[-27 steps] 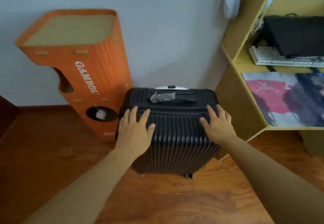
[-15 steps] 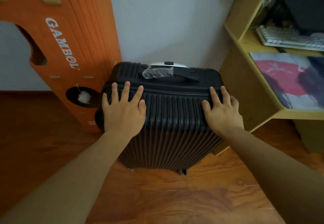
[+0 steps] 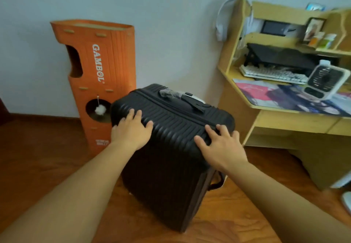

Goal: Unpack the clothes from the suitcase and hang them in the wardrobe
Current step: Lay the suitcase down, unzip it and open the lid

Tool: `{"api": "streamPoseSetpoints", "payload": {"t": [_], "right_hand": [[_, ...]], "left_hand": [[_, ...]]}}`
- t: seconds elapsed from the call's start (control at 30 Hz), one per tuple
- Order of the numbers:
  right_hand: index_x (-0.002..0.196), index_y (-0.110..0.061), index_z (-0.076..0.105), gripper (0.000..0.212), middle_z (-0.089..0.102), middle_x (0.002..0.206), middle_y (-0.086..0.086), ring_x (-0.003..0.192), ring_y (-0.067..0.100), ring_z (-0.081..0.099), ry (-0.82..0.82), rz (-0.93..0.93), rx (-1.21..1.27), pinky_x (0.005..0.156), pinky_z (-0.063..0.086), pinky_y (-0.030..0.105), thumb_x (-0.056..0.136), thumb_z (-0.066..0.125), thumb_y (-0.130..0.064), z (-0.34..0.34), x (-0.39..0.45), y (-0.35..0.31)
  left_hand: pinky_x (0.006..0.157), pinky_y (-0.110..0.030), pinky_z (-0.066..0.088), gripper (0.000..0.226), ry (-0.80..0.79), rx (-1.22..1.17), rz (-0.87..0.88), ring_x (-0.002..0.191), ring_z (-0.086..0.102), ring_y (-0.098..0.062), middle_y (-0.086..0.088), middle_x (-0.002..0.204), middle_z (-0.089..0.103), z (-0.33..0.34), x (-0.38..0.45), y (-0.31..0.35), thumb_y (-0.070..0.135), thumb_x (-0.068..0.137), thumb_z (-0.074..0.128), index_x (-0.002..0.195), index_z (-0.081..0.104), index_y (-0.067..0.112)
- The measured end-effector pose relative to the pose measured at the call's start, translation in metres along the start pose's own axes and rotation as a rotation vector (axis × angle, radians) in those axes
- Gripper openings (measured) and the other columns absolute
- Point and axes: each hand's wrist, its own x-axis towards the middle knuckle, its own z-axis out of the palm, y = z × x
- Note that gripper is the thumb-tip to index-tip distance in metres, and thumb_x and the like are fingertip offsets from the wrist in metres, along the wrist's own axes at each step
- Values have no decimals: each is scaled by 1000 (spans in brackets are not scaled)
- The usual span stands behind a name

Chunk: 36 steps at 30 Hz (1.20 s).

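Observation:
A black ribbed hard-shell suitcase (image 3: 171, 166) stands closed on the wooden floor, turned at an angle and tilted toward me. Its top handle (image 3: 182, 96) is partly wrapped in clear plastic. My left hand (image 3: 131, 130) lies flat on the upper left edge of the shell, fingers spread. My right hand (image 3: 222, 147) presses on the upper right corner with its fingers spread and slightly bent over the ribs. No clothes and no wardrobe are in view.
An orange cardboard cat tower (image 3: 98, 79) marked GAMBOL stands against the wall just left of the suitcase. A yellow wooden desk (image 3: 284, 121) with a keyboard (image 3: 271, 73), a small fan (image 3: 324, 81) and shelves fills the right side. Wooden floor (image 3: 47, 157) spreads to the left.
The suitcase has been pulled away from the wall and turned, its right side swinging toward me. Both hands stayed on its top edge. The view has risen and pulled back.

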Motion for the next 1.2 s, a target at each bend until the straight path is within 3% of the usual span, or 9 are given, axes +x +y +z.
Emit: {"api": "streamPoseSetpoints", "payload": {"t": [0.1, 0.23, 0.37, 0.47, 0.67, 0.8, 0.9, 1.03, 1.2], "right_hand": [[156, -40, 23, 85, 21, 165, 0, 146, 37, 19, 14, -80, 102, 112, 24, 54, 86, -4, -80, -15, -83, -19], [155, -36, 31, 59, 26, 163, -5, 140, 31, 24, 48, -337, 128, 116, 24, 46, 99, 34, -55, -47, -170, -41], [159, -37, 14, 64, 15, 166, -10, 151, 32, 4, 23, -411, 153, 122, 8, 50, 101, 43, -45, -42, -196, -30], [156, -47, -2, 75, -10, 167, -10, 153, 33, -5, -83, -318, 255, 124, 8, 53, 100, 47, -54, -24, -217, -24], [158, -43, 8, 82, -12, 167, -10, 154, 30, 3, -2, -341, 529, 122, 24, 48, 96, 61, -38, -1, -253, -46], [157, -46, 6, 79, -6, 167, -12, 133, 30, 48, 41, -177, 506, 96, 48, 42, 98, 59, -37, -5, -264, -40], [159, -32, 11, 76, 23, 164, 0, 133, 30, 49, 62, 136, 722, 105, 44, 46, 99, 58, -27, 10, -283, -42], [131, -9, 58, 34, 67, 120, 11, 110, 28, 64, -161, 493, 1060, 93, 54, 40, 98, 56, -13, 77, -344, -51], [117, -7, 60, 19, 69, 106, 14, 87, 20, 69, -260, 657, 1769, 83, 60, 36, 99, 55, -4, 89, -361, -83]], "left_hand": [[121, -49, 25, 72, -137, -267, -36, 152, 23, -32, -4, 168, 17, 15, -96, 2, 57, 103, 35, 163, 8, 27], [122, -43, 21, 56, -10, -597, -82, 152, 20, -26, -4, 168, 17, 25, -202, 9, 48, 107, 30, 160, 16, 38], [126, -47, 6, 52, 56, -231, 101, 155, -1, -30, 6, 169, -2, 14, -235, -20, 63, 101, 28, 153, 23, 55], [124, -52, 14, 53, 24, -171, 113, 152, 6, -33, 13, 168, -3, -1, -259, -59, 59, 102, 34, 154, 22, 52], [118, -53, 25, 62, -68, -106, 126, 149, 14, -35, 22, 165, -6, -29, -287, -88, 62, 98, 46, 153, 17, 56], [116, -52, 29, 75, -70, -18, 135, 147, 18, -39, 14, 166, -8, -29, -305, -72, 59, 95, 56, 155, 10, 54], [110, -52, 39, 82, -29, 97, 132, 142, 28, -43, 3, 167, -4, -25, -319, -61, 61, 94, 57, 157, 6, 49], [89, -48, 53, 84, 121, 286, 187, 133, 38, -42, -8, 163, 10, -15, -335, -64, 76, 89, 44, 157, 6, 45], [76, -44, 55, 87, 234, 464, 210, 118, 51, -40, -17, 154, 28, -5, -352, -59, 85, 87, 30, 158, 12, 38]]}}
